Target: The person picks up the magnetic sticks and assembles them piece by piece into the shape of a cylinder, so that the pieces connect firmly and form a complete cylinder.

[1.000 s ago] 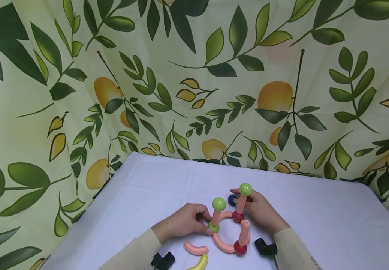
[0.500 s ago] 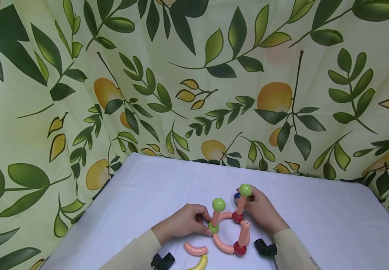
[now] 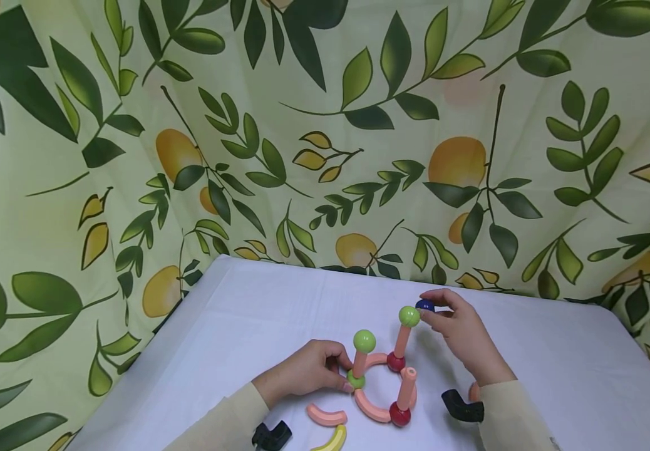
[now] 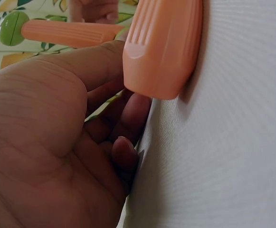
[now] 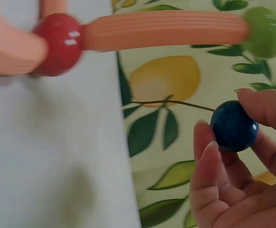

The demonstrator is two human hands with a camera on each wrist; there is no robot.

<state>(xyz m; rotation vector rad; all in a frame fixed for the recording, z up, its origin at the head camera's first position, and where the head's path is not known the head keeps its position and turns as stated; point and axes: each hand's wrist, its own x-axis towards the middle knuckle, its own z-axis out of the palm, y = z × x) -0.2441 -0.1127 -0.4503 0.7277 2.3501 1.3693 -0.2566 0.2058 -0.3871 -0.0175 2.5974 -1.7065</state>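
Only wristward: pinched blue ball (image 5: 233,126).

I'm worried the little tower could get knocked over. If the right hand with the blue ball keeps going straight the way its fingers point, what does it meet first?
Probably the green ball topping the far pink stick. The right hand pinches the blue ball just beside it, fingertips pointing that way; depth is hard to judge.

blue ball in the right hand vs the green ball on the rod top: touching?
Apart. The right wrist view shows the blue ball pinched in the right hand, with backdrop visible between it and the green ball.
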